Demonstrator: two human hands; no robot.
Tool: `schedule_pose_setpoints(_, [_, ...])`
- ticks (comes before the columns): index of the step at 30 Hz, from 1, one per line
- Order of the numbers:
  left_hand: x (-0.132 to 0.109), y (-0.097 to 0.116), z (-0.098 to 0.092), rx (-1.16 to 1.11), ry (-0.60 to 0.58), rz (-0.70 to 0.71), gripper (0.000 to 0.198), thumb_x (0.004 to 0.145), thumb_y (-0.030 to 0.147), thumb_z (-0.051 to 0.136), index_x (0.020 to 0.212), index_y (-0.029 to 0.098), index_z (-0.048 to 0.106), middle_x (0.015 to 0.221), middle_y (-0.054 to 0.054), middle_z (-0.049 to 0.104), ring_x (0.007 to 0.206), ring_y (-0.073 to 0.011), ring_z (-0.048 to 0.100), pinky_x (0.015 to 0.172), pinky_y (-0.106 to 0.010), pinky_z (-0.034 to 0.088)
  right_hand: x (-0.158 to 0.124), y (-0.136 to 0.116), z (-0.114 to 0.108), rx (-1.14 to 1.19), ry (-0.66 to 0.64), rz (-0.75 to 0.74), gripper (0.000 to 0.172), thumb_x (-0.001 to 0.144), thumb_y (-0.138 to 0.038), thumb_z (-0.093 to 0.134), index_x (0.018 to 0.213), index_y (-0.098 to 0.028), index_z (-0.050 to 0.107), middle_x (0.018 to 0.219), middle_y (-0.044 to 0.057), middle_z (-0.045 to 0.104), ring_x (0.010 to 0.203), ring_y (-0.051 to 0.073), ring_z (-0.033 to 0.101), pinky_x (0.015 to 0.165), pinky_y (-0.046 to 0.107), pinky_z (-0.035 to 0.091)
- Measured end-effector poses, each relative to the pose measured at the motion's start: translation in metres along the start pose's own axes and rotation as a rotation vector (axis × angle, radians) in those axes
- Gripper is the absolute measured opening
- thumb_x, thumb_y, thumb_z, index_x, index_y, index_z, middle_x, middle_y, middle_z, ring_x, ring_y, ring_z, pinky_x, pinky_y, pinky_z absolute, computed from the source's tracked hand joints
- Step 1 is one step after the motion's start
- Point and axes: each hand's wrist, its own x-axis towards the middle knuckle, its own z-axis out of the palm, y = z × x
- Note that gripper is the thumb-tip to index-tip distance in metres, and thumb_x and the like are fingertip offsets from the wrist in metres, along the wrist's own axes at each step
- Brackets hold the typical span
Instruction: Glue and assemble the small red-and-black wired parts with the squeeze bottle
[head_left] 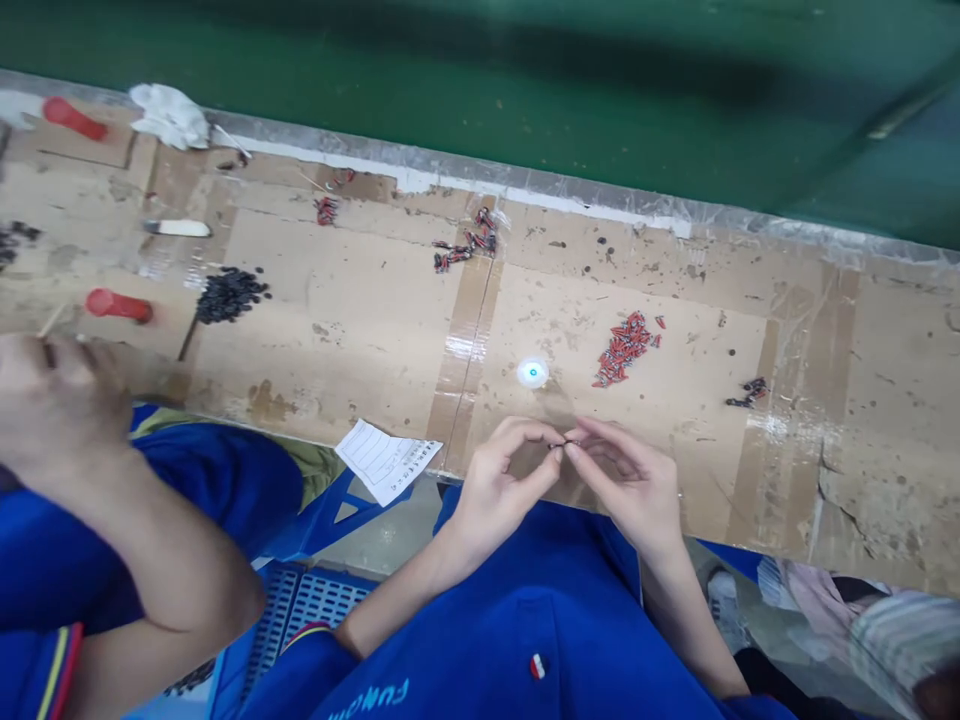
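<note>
My left hand (pixel 506 475) and my right hand (pixel 630 480) meet at the front edge of the cardboard-covered bench, thumbs and forefingers pinched. Between the fingertips is a tiny dark part (pixel 562 445), too small to name. Beyond my right hand lies a pile of small red pieces with metallic ends (pixel 624 348). A small round white dish with a blue centre (pixel 533 373) sits just past my left hand. Some dark-and-red pieces (pixel 748 392) lie to the right, and another such cluster (pixel 476 243) lies farther back.
A co-worker's hand (pixel 60 400) is at the far left, near a red cylinder (pixel 118 305) and a heap of black pieces (pixel 231 294). A white-handled knife (pixel 177 228), a white cloth (pixel 171 115) and a paper slip (pixel 386 460) are also there. A green wall (pixel 480 90) backs the bench.
</note>
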Motion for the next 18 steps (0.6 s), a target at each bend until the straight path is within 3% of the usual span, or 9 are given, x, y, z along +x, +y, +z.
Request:
schedule_pose_setpoints(3, [0.003,0.001,-0.001,0.051,-0.002,0.086,0.018,0.087,0.021,0.064,0.104,0.021,0.060,0.097,-0.005,0.071,0.093,-0.0169,0.069,0.084,-0.031,0.056,0.003,0.003,-0.006,-0.065,0.023,-0.011,0.020,0.081,-0.030,0.074,0.099,-0.023,0.075,0.086,0.004,0.077,0.075,0.018,0.073,0.075,0.032,0.063])
schedule_pose_setpoints(5, [0.007,0.003,-0.009,0.179,0.066,0.219,0.024,0.088,0.021,0.065,0.110,0.021,0.057,0.102,-0.006,0.071,0.100,-0.0184,0.068,0.090,-0.035,0.056,0.007,0.008,-0.017,-0.102,0.106,-0.002,0.022,0.079,-0.034,0.076,0.097,-0.022,0.075,0.086,0.005,0.077,0.075,0.018,0.072,0.076,0.033,0.063])
schedule_pose_setpoints(8, [0.013,0.002,-0.028,0.409,0.399,0.464,0.023,0.086,0.015,0.066,0.106,0.022,0.058,0.099,-0.004,0.071,0.103,-0.0194,0.067,0.093,-0.041,0.054,0.015,0.023,-0.046,-0.205,0.331,0.009,0.031,0.074,-0.042,0.079,0.095,-0.020,0.074,0.088,0.007,0.076,0.078,0.020,0.071,0.082,0.039,0.061])
schedule_pose_setpoints(10, [0.018,-0.001,-0.042,0.459,0.654,0.529,0.019,0.086,0.014,0.064,0.102,0.022,0.057,0.092,-0.002,0.069,0.096,-0.0189,0.067,0.088,-0.041,0.056,0.020,0.034,-0.070,-0.313,0.485,0.027,0.040,0.071,-0.050,0.077,0.096,-0.019,0.073,0.088,0.008,0.075,0.077,0.022,0.070,0.085,0.046,0.058])
schedule_pose_setpoints(13, [0.024,-0.011,-0.055,0.439,0.833,0.446,0.013,0.088,0.021,0.061,0.099,0.021,0.055,0.089,-0.003,0.066,0.090,-0.0187,0.067,0.076,-0.037,0.057,0.026,0.048,-0.103,-0.478,0.659,0.057,0.051,0.068,-0.062,0.071,0.094,-0.018,0.072,0.084,0.012,0.072,0.073,0.027,0.068,0.083,0.054,0.056])
schedule_pose_setpoints(16, [0.032,-0.024,-0.070,0.488,0.819,0.312,0.014,0.090,0.025,0.057,0.103,0.020,0.057,0.097,-0.006,0.065,0.095,-0.0192,0.065,0.076,-0.035,0.056,0.027,0.054,-0.126,-0.622,0.743,0.073,0.041,0.074,-0.058,0.068,0.093,-0.022,0.072,0.087,0.015,0.071,0.077,0.032,0.068,0.077,0.053,0.054])
schedule_pose_setpoints(18, [0.040,-0.035,-0.087,0.580,0.793,0.231,0.016,0.091,0.021,0.052,0.105,0.019,0.060,0.103,-0.009,0.066,0.103,-0.0214,0.061,0.082,-0.037,0.055,0.026,0.053,-0.135,-0.671,0.677,0.042,0.033,0.082,-0.052,0.063,0.099,-0.025,0.072,0.094,0.016,0.071,0.087,0.037,0.068,0.076,0.054,0.052])
